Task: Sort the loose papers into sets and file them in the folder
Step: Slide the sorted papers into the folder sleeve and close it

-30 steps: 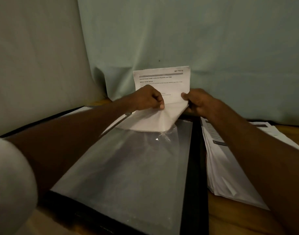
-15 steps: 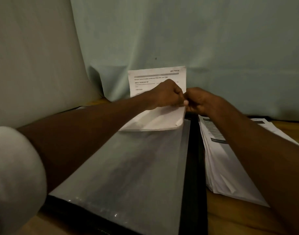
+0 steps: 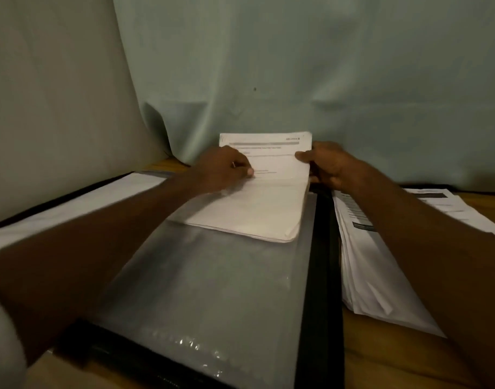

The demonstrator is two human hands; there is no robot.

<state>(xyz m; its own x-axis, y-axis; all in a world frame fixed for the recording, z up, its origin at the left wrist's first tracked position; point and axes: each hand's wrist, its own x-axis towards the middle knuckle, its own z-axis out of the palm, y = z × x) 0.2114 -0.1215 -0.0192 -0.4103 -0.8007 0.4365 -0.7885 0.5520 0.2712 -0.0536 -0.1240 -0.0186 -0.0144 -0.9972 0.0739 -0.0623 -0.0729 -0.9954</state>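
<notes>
A black folder lies open on the wooden table, a clear plastic sleeve on top. A set of printed papers sits partly inside the sleeve's far opening, its top end standing up against the curtain. My left hand pinches the sleeve's edge over the papers at their left side. My right hand grips the papers' right edge, thumb on the front sheet. A filed sheet shows on the folder's left half.
A stack of loose printed papers lies to the right of the folder on the wooden table. A pale green curtain hangs close behind. A grey-white panel stands at the left.
The hands, close together at the papers' right corner half a second ago, have moved apart. The left hand shifted left along the sleeve's mouth. The papers sit deeper in the sleeve.
</notes>
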